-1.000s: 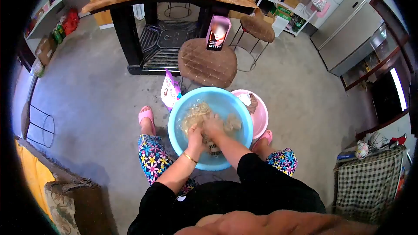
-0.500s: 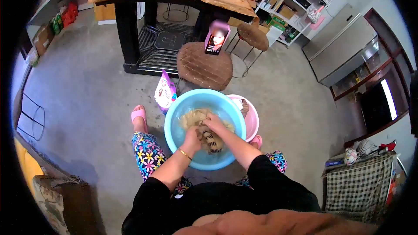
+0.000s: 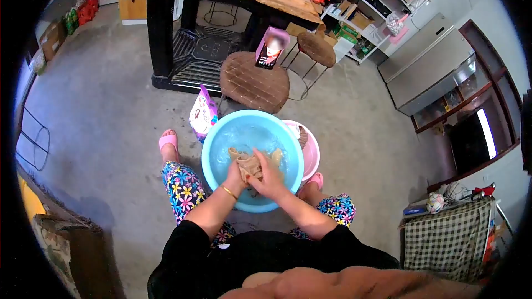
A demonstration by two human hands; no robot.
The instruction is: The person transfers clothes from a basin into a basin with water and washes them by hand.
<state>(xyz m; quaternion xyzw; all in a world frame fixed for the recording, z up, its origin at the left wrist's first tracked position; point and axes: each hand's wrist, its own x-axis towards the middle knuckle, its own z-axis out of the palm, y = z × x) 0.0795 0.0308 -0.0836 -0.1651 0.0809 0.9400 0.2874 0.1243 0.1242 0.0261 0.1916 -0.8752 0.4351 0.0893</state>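
Holding a crumpled tan cloth (image 3: 249,166) low inside the blue basin (image 3: 208,160), pressed between left hand (image 3: 235,176) and right hand (image 3: 267,179). With the fingers of both hands bent around the cloth, one hand at each side, perhaps for gathering the soft bundle and for letting drips fall back into the water (image 3: 252,127). Placed on the floor (image 3: 360,133) between the legs, probably for giving both arms an equal reach. Set just beside, with the pink basin (image 3: 314,158), likely for having it near too. Standing near the opposite side of the rim, with a purple and white bag (image 3: 203,115).

Hard to make out: underside of the cloth, covered by hands, and its depth in the water. Cannot tell about the tan patch beyond the right hand, same cloth or another. Partly hidden behind the blue rim: pink basin, with brown cloth (image 3: 302,137) inside.
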